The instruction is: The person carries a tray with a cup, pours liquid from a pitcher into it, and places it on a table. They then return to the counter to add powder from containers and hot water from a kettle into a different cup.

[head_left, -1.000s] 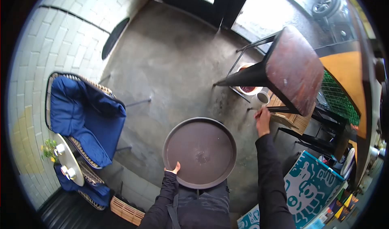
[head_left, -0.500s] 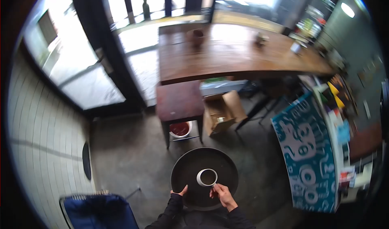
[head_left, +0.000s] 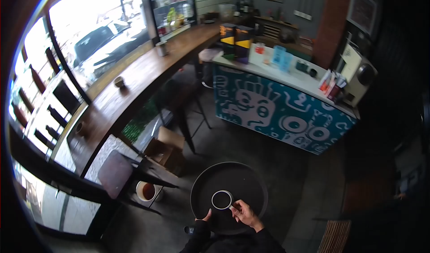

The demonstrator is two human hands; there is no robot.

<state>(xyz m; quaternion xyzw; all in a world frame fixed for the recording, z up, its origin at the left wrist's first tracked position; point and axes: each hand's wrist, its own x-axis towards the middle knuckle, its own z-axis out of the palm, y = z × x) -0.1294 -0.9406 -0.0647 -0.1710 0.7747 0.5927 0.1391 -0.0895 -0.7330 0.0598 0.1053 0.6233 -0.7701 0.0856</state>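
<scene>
A round dark tray (head_left: 230, 174) is held level in front of my body. My left hand (head_left: 205, 216) is closed on its near-left edge, thumb on the top and the other fingers hidden beneath. On the tray, near its middle, is a white cup (head_left: 230, 194) with dark liquid inside. The fingers of my right hand (head_left: 245, 213) pinch the cup's handle on its near-right side. Whether the cup's base touches the tray cannot be made out.
A teal patterned counter (head_left: 273, 107) stands ahead to the right, with cups and boxes on top. A long wooden table (head_left: 148, 74) runs along the window. A stool (head_left: 115, 170), a bucket (head_left: 147, 191) and an open cardboard box (head_left: 166, 154) stand at the left.
My view has swung to the right, bringing the counter to the front and the table to the left. The tray and cup turn with me, both hands keeping their hold.
</scene>
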